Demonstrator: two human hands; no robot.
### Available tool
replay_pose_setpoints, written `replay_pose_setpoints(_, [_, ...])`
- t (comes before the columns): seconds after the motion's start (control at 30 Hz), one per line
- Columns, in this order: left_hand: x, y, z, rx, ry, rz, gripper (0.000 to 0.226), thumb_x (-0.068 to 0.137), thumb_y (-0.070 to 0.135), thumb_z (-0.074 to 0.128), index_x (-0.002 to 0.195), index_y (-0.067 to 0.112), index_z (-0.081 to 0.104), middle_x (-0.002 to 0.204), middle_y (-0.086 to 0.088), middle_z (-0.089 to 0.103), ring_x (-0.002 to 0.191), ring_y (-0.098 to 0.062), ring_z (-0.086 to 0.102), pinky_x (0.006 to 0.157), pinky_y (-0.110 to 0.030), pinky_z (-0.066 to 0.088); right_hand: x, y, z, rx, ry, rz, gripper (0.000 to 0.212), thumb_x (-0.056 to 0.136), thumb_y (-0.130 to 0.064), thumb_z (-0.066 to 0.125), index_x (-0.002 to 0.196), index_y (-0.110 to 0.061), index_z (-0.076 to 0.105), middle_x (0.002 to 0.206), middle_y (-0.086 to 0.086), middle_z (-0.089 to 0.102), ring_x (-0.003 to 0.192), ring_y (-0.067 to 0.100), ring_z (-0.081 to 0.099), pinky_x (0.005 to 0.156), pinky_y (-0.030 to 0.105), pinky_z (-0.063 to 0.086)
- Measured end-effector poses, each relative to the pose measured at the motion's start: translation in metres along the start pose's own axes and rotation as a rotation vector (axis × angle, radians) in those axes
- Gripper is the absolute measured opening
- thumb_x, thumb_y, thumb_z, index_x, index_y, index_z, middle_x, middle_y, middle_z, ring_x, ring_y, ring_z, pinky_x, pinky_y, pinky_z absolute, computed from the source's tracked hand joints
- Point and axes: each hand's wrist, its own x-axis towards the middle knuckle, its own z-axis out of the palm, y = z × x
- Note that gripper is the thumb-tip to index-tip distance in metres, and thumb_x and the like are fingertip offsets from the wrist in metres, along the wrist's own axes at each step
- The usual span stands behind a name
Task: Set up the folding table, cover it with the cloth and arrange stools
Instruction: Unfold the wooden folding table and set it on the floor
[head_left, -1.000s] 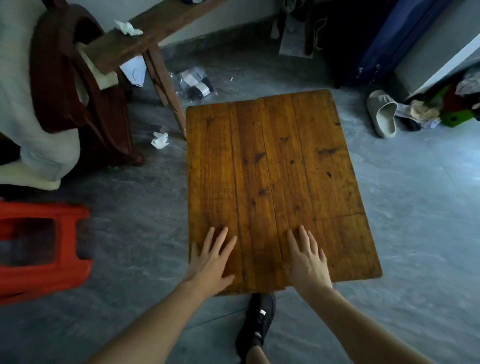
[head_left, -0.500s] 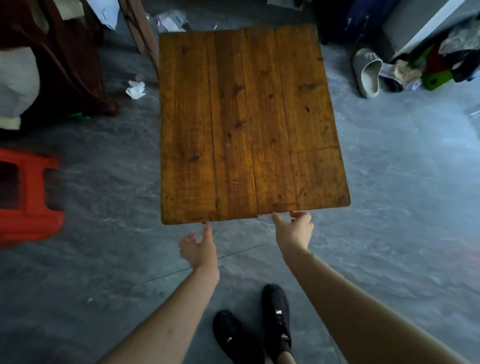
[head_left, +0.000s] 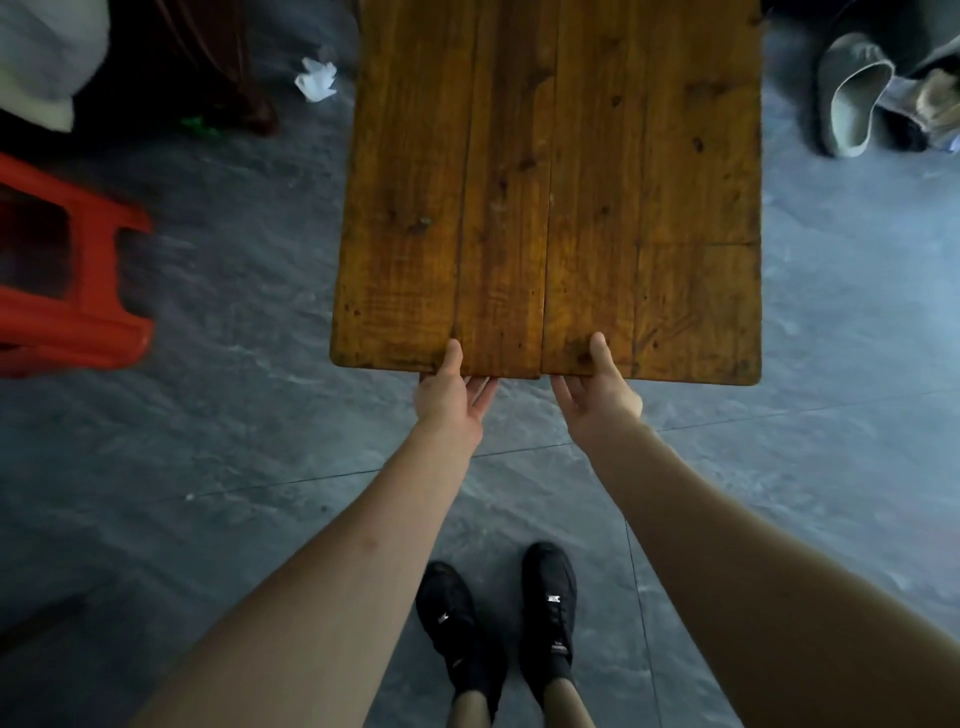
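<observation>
Both hands moved to table (head_left: 550, 182) near edge: left hand (head_left: 451, 400), right hand (head_left: 597, 397) pinch it, thumbs on top; red stool (head_left: 67, 270) at 9 o'clock, slipper (head_left: 852, 93) at 2; table's far end cut off

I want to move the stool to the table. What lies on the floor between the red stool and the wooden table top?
In the head view, only bare grey floor separates the red stool from the wooden table top. The crumpled white paper lies further back.

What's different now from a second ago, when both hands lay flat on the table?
Both hands slid off the top to the table's near edge. The left hand and right hand now grip it, thumbs on top, fingers underneath. The red stool and the slipper stayed on the floor.
</observation>
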Motion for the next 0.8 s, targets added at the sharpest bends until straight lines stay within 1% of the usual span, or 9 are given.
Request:
replay_pose_setpoints(0.1, [-0.004,0.001,0.001,-0.017,0.025,0.001,0.049,0.091,0.033,0.065,0.132,0.013,0.049,0.121,-0.012,0.061,0.095,-0.022,0.063,0.069,-0.033,0.056,-0.002,0.0,-0.002,-0.062,-0.159,0.0,0.025,0.091,-0.035,0.066,0.104,-0.016,0.055,0.134,0.012,0.057,0.097,0.018,0.066,0.071,0.026,0.058])
replay_pose_setpoints(0.17, [-0.008,0.0,0.002,-0.009,0.031,0.004,0.049,0.092,0.033,0.064,0.133,0.012,0.048,0.121,-0.012,0.061,0.095,-0.022,0.063,0.067,-0.033,0.056,-0.001,-0.001,-0.001,-0.03,-0.159,0.053,0.019,0.094,-0.031,0.062,0.101,-0.015,0.055,0.137,0.013,0.054,0.108,0.018,0.063,0.073,0.025,0.057])
replay_pose_setpoints(0.3, [-0.012,-0.002,-0.001,0.001,0.024,0.003,0.046,0.093,0.03,0.063,0.132,0.011,0.049,0.12,-0.012,0.062,0.098,-0.023,0.063,0.065,-0.033,0.056,-0.012,-0.008,-0.006,-0.074,-0.083,0.067,0.028,0.102,-0.023,0.05,0.129,-0.016,0.052,0.129,0.011,0.058,0.119,0.022,0.059,0.1,0.031,0.05])
replay_pose_setpoints(0.33, [-0.013,-0.003,-0.002,0.005,0.023,0.002,0.045,0.093,0.029,0.063,0.131,0.011,0.049,0.12,-0.012,0.062,0.099,-0.024,0.063,0.066,-0.033,0.056,-0.015,-0.01,-0.007,-0.103,-0.054,0.072,0.028,0.101,-0.024,0.052,0.127,-0.017,0.055,0.12,0.01,0.063,0.112,0.021,0.063,0.1,0.033,0.05])
replay_pose_setpoints(0.43, [-0.018,-0.008,-0.004,0.019,0.03,-0.01,0.043,0.093,0.028,0.064,0.13,0.011,0.05,0.12,-0.013,0.062,0.099,-0.024,0.063,0.066,-0.033,0.056,-0.018,-0.01,-0.012,-0.148,0.019,0.058,0.025,0.089,-0.03,0.071,0.105,-0.012,0.064,0.095,0.009,0.073,0.081,0.016,0.07,0.089,0.036,0.057])
replay_pose_setpoints(0.5, [-0.021,-0.014,-0.007,0.016,0.033,-0.029,0.043,0.092,0.027,0.064,0.13,0.01,0.05,0.122,-0.014,0.062,0.099,-0.024,0.063,0.065,-0.033,0.055,-0.018,-0.009,-0.018,-0.161,0.061,0.051,0.032,0.081,-0.032,0.079,0.098,-0.008,0.066,0.089,0.01,0.074,0.077,0.017,0.072,0.082,0.035,0.06])
replay_pose_setpoints(0.6, [-0.027,-0.027,-0.013,0.015,0.035,-0.056,0.045,0.092,0.027,0.065,0.131,0.01,0.05,0.125,-0.014,0.06,0.101,-0.024,0.062,0.064,-0.032,0.055,-0.02,-0.007,-0.032,-0.186,0.08,0.035,0.037,0.078,-0.029,0.082,0.104,-0.006,0.068,0.088,0.01,0.074,0.077,0.017,0.073,0.073,0.031,0.062])
replay_pose_setpoints(0.7, [-0.034,-0.038,-0.017,0.018,0.034,-0.074,0.045,0.091,0.022,0.066,0.131,0.01,0.049,0.126,-0.013,0.059,0.104,-0.024,0.061,0.066,-0.032,0.055,-0.024,-0.008,-0.047,-0.202,0.074,0.036,0.037,0.079,-0.024,0.081,0.109,-0.007,0.068,0.089,0.01,0.074,0.075,0.016,0.072,0.069,0.029,0.061])
replay_pose_setpoints(0.8, [-0.043,-0.047,-0.021,0.008,0.034,-0.099,0.043,0.091,0.017,0.066,0.13,0.006,0.049,0.126,-0.016,0.057,0.102,-0.026,0.059,0.075,-0.036,0.053,-0.03,-0.011,-0.06,-0.21,0.079,0.037,0.03,0.082,-0.023,0.078,0.107,-0.01,0.066,0.087,0.009,0.073,0.074,0.015,0.071,0.064,0.029,0.061])
